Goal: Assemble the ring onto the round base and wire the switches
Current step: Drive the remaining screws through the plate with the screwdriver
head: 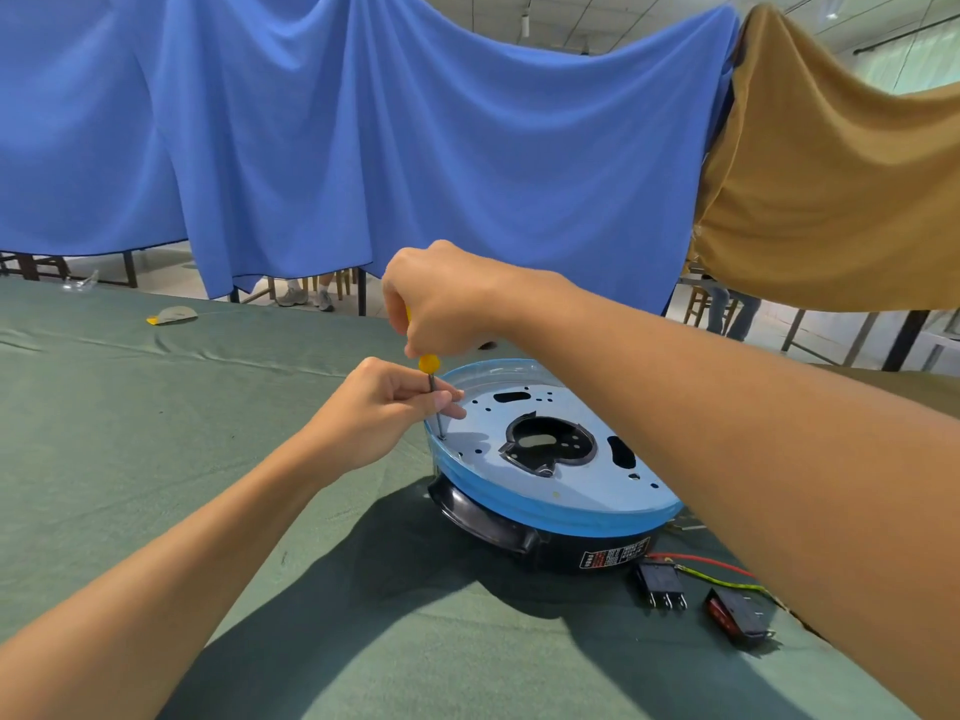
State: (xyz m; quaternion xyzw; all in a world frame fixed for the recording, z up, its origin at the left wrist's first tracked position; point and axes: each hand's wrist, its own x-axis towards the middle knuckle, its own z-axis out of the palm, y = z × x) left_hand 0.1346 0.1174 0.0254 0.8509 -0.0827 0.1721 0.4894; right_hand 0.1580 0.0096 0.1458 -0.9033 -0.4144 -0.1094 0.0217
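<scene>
A blue sheet point(363, 148) hangs across the back of the room, with a tan sheet point(831, 200) beside it at the upper right. You work on a table point(156, 433) covered in green cloth.

At the far left of the table lie clear glasses point(80, 284), and just right of them a small grey and yellow pad point(172, 315), both well apart from your work.

Your left hand point(374, 413), in the middle of the frame, pinches the metal shaft of the screwdriver point(429, 363) between thumb and fingertips. The shaft stands nearly upright, and its tip sits in a hole at the ring's left edge.

Your right hand point(447, 298) is directly above, clenched round the yellow handle, so only the handle's lower end shows.

The ring point(561, 506), covered in blue film, lies flat on top of the black base point(519, 540), right of centre on the table. A dark opening shows in its middle.

At the lower right, in front of the base, a black switch point(661, 584) lies on the cloth with its terminals toward you. A red switch point(735, 615) lies just right of it. A red wire point(696, 561) and a yellow-green wire point(727, 582) run from the base behind them, under your right forearm.
</scene>
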